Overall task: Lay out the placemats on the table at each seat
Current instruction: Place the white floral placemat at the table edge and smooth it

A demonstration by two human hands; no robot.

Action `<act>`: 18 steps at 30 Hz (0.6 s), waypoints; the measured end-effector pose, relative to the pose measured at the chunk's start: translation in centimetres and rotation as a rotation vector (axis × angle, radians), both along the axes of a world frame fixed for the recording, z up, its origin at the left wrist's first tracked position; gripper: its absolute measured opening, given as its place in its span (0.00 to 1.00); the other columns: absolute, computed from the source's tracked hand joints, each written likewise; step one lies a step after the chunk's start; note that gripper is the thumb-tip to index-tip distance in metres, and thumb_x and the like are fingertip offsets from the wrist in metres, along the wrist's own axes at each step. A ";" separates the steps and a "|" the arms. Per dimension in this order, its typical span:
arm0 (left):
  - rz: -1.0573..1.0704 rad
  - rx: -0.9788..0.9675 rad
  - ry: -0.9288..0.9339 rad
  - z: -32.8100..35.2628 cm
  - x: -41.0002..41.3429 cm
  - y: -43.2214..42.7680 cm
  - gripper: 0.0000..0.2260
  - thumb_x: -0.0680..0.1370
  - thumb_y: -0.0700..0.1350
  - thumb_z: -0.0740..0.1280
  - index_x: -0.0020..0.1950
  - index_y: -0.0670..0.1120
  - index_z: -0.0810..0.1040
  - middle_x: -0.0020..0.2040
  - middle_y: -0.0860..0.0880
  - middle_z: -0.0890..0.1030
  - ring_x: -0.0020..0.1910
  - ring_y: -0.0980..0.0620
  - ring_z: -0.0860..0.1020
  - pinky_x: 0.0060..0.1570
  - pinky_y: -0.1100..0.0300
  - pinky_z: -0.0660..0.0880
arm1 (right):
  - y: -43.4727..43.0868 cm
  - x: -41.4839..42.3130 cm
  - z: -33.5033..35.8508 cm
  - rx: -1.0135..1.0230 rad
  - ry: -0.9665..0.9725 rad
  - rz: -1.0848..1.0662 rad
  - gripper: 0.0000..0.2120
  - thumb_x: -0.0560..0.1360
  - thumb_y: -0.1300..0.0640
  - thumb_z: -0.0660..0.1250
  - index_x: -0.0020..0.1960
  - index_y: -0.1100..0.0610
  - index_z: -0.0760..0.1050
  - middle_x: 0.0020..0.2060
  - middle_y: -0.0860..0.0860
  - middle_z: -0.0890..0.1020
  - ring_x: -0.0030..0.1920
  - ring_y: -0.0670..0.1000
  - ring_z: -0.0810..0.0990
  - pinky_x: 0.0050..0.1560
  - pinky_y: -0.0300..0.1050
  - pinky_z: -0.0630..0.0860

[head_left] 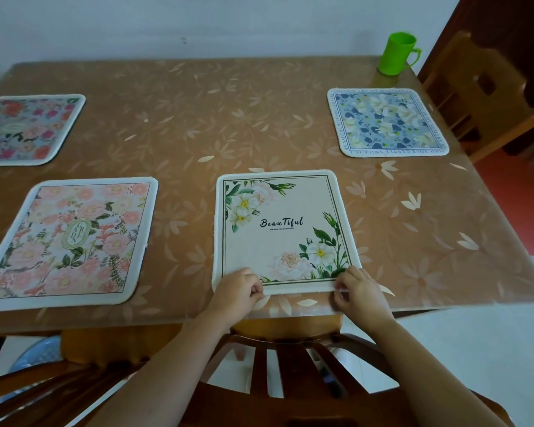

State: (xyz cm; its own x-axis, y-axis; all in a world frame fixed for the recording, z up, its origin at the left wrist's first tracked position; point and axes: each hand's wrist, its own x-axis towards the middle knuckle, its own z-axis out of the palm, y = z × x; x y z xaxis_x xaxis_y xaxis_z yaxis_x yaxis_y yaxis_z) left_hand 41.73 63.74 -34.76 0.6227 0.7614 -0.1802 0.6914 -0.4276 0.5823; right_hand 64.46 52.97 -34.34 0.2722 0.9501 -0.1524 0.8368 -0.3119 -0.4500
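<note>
item: cream placemat (278, 229) flat on table (198, 118), near edge, right of centre | hands: left hand (239, 289) pinches near-left corner, right hand (356, 291) near-right corner | handling: looks thin, light, floppy; probably slides; hold by corners

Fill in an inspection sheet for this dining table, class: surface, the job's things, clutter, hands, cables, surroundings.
Surface: table under a brown leaf-patterned cover.
Job's things: four placemats laid out: cream mat at the near edge, pink mat to its left, dark floral mat far left, blue mat far right.
Clutter: green cup, upright at the far right corner.
Hands: left hand and right hand each pinch the cream mat's near edge.
Cables: nothing seen.
Surroundings: wooden chair in front of the cream mat; second chair beside the blue mat; pale wall behind.
</note>
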 end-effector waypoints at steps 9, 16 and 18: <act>-0.009 -0.008 0.002 0.0 -0.1 0.1 0.01 0.72 0.39 0.69 0.40 0.42 0.79 0.43 0.47 0.77 0.41 0.50 0.76 0.42 0.56 0.74 | 0.1 -0.2 -0.1 0.013 0.013 -0.006 0.05 0.66 0.62 0.69 0.40 0.60 0.74 0.41 0.55 0.77 0.45 0.55 0.73 0.46 0.50 0.73; -0.021 -0.022 -0.015 0.1 -0.2 0.2 0.01 0.71 0.37 0.69 0.41 0.42 0.79 0.44 0.46 0.77 0.40 0.50 0.76 0.42 0.55 0.74 | -0.1 -0.1 -0.1 0.017 0.011 -0.007 0.05 0.66 0.62 0.69 0.40 0.60 0.74 0.41 0.55 0.76 0.45 0.56 0.73 0.46 0.50 0.72; -0.035 -0.015 -0.014 0.1 -0.3 0.2 0.01 0.72 0.38 0.69 0.41 0.42 0.79 0.43 0.47 0.77 0.40 0.50 0.76 0.41 0.56 0.74 | -0.1 -0.1 -0.2 0.020 0.014 -0.009 0.05 0.66 0.62 0.69 0.40 0.60 0.74 0.41 0.55 0.76 0.45 0.56 0.73 0.46 0.50 0.72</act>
